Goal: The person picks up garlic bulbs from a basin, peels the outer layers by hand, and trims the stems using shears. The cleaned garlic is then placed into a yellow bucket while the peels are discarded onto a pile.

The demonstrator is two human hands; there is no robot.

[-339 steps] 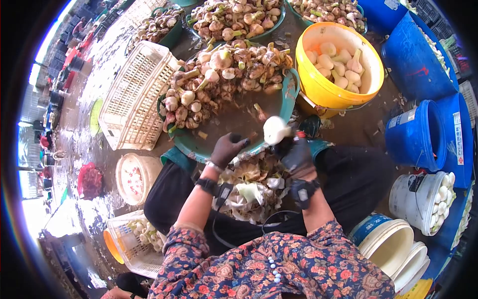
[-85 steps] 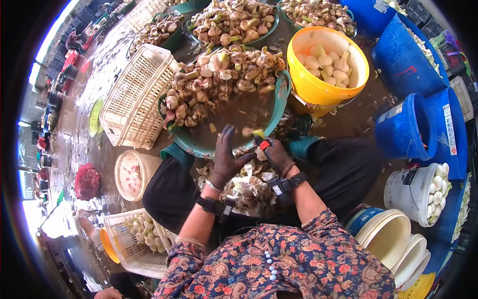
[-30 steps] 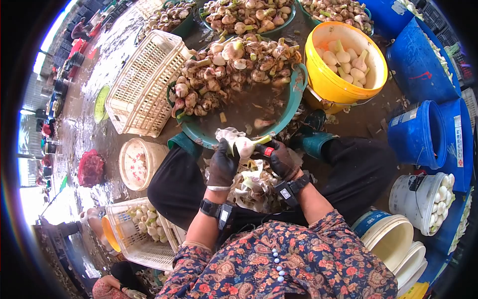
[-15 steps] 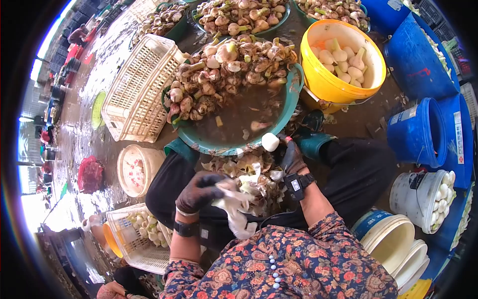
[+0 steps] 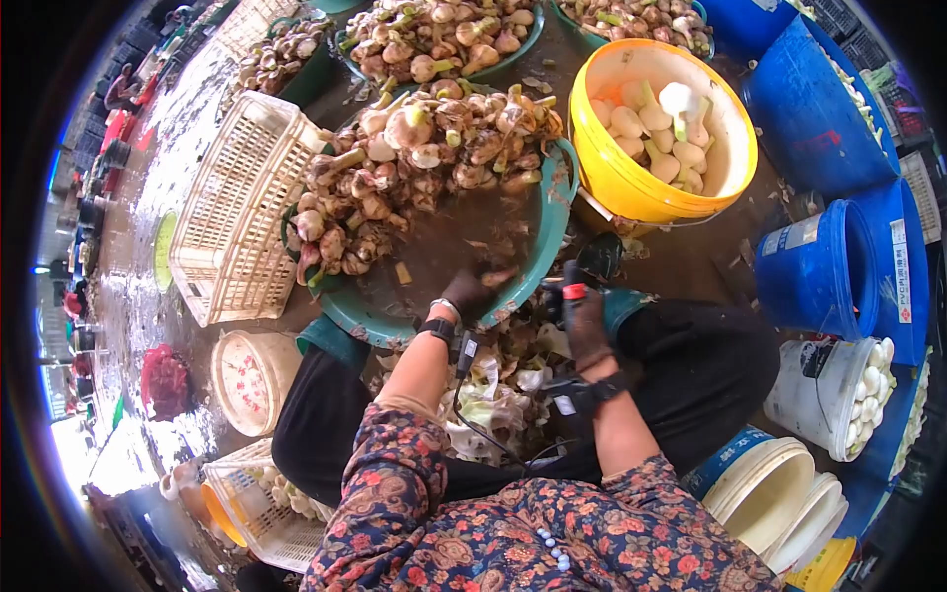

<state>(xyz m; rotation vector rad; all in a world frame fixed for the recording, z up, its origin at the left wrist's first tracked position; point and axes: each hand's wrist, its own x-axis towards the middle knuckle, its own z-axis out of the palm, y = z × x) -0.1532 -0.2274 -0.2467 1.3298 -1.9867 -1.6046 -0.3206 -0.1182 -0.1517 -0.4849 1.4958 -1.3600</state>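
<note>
My left hand [image 5: 468,294], in a dark glove, reaches over the near rim of a green basin [image 5: 562,222]. Its fingers are right at a single garlic bulb [image 5: 500,277] lying on the basin's muddy bottom, and the fingertips are partly hidden. Unpeeled garlic [image 5: 395,187] is heaped at the basin's far side. My right hand [image 5: 588,331], also gloved, is closed around a small tool with a red part [image 5: 574,292], held upright just right of the basin. Peeled garlic fills part of a yellow bucket [image 5: 602,183], with one bright white bulb [image 5: 679,100] on top.
Garlic skins [image 5: 493,405] lie between my legs. A cream crate [image 5: 237,197] and a white bucket [image 5: 247,380] stand left. On the right are a blue bucket [image 5: 814,271] and a white bucket [image 5: 804,385] of peeled garlic. More garlic basins [image 5: 538,39] stand beyond.
My left hand has dropped the loose skins and moved forward into the basin. The white bulb has left my right hand, and a bright white bulb now shows in the yellow bucket.
</note>
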